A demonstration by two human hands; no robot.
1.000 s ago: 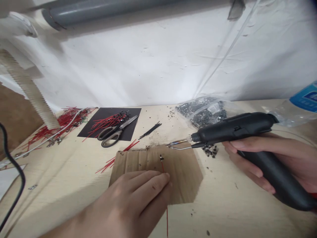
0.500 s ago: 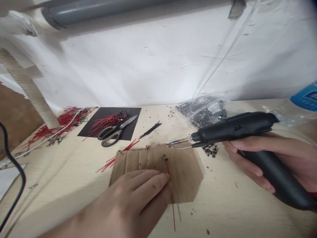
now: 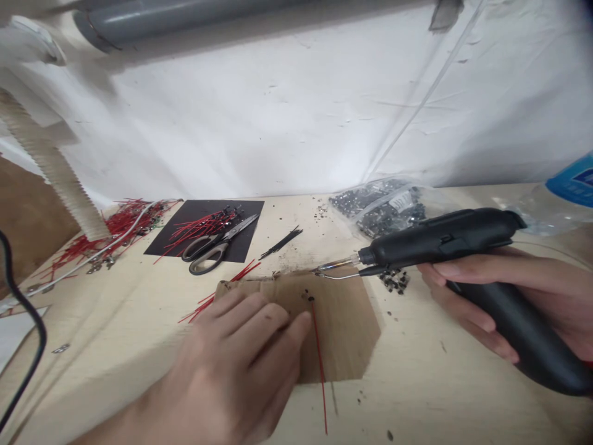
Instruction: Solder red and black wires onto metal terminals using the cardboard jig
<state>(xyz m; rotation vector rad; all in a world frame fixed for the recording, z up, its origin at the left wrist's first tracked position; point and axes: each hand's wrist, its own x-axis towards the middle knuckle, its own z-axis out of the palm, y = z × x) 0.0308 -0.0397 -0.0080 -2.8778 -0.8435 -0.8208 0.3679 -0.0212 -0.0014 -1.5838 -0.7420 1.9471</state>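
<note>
My left hand (image 3: 245, 346) rests over the left part of a brown cardboard piece (image 3: 347, 334), its fingers curled; their tips are partly hidden. A single red wire (image 3: 319, 352) lies just right of it, with a small black part (image 3: 311, 299) at its upper end, and runs past the cardboard's near edge. My right hand (image 3: 500, 296) is wrapped round the handle of a black soldering gun (image 3: 440, 238). The gun's metal tip (image 3: 324, 267) and the thin curved tube below it point left, over the cardboard's far edge.
Scissors (image 3: 215, 250) and red wires lie on a black sheet (image 3: 162, 238). Further left is a red wire pile (image 3: 134, 222). Behind the gun sit a bag of small metal parts (image 3: 389, 201) and a bottle (image 3: 569, 185). Black strips (image 3: 281, 242) lie mid-table. A black cable (image 3: 39, 327) hangs left.
My left hand has moved left off the red wire, whose middle now shows, and its fingers have curled more. My right hand and the soldering gun have barely shifted.
</note>
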